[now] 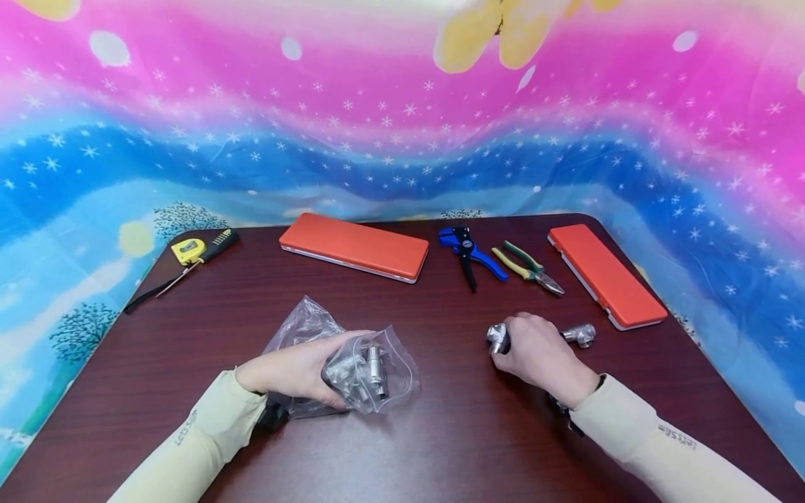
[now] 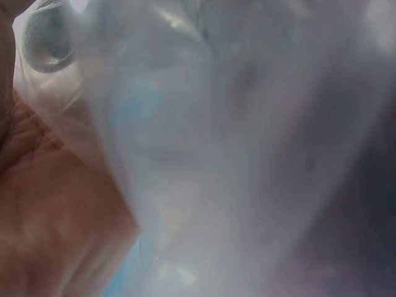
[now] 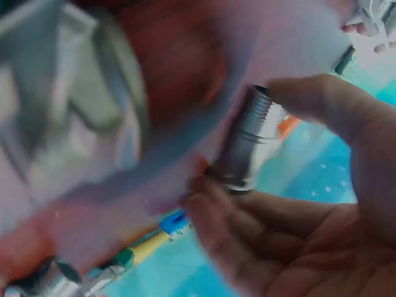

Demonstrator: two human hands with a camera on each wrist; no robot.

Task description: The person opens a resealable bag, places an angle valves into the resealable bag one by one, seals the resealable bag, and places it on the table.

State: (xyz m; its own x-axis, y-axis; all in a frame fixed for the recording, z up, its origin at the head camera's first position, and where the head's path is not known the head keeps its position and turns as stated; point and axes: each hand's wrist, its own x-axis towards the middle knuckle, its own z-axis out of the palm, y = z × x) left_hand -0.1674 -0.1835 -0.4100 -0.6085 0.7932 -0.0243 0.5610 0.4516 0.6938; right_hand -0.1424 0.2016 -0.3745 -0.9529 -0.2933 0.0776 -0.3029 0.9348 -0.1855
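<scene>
My left hand (image 1: 298, 367) holds a clear zip bag (image 1: 402, 363) from its left side, with the thumb in front. Several shiny metal fittings (image 1: 374, 370) show through the plastic. In the left wrist view the bag (image 2: 204, 136) fills most of the picture, blurred, beside the palm. Over the table at right, my right hand (image 1: 537, 349) pinches a chrome angle valve (image 1: 497, 338) between thumb and fingers. Its threaded cylinder (image 3: 247, 142) shows in the right wrist view. Just right of that hand, a second chrome valve (image 1: 581, 335) lies on the table.
Along the back of the dark table (image 1: 434, 447) are a yellow tape measure (image 1: 189, 250), a black-handled screwdriver (image 1: 221, 242), an orange case (image 1: 355, 244), blue wire strippers (image 1: 468, 251) and pliers (image 1: 531, 269). Another orange case (image 1: 606, 276) lies at right. A patterned cloth (image 1: 377, 140) hangs behind.
</scene>
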